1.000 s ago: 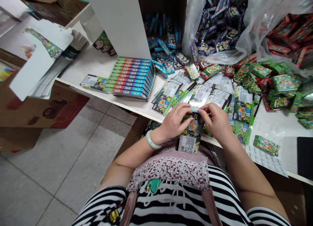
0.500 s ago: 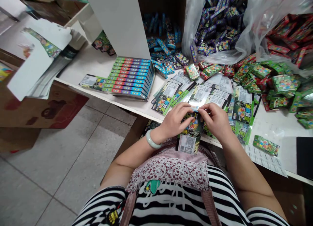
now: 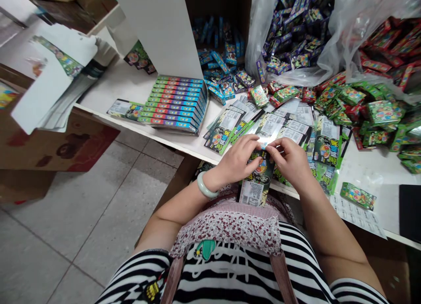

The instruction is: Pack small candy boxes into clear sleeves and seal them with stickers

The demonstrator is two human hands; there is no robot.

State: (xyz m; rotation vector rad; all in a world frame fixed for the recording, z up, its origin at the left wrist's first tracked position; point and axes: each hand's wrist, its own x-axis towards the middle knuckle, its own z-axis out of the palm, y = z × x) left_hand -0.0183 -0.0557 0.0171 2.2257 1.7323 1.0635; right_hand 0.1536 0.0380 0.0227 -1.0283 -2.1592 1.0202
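A: State of the hands?

B: Left hand [image 3: 238, 160]: fingers curled, thumb flat across a black rectangular printed packet [image 3: 252, 192], gripping its far end. Right hand [image 3: 289, 161]: thumb and forefinger pinched together on the packet's far right corner.

A: Packet position and markings?

B: Held before the torso at the near edge of the white worktop [image 3: 368, 164]. Its near end carries a white panel with a barcode; the yellow characters above are partly covered by fingers.

A: Other writing?

B: Flat black-and-green printed packets [image 3: 327, 142] beyond the hands bear barcode panels and large yellow and blue Chinese characters, not read with certainty. To the right, a white sheet of oval labels [image 3: 357, 214]; print too small.

A: Containers?

B: Left, a display box with an upright white cardboard flap [image 3: 167, 37], holding rows of narrow boxes edged green, red, purple and blue [image 3: 174, 102]. Far right of centre, a clear plastic bag [image 3: 315, 77] of small purple boxes [image 3: 296, 37]; farther right, another clear plastic bag [image 3: 391, 4] over small red boxes [image 3: 388, 45].
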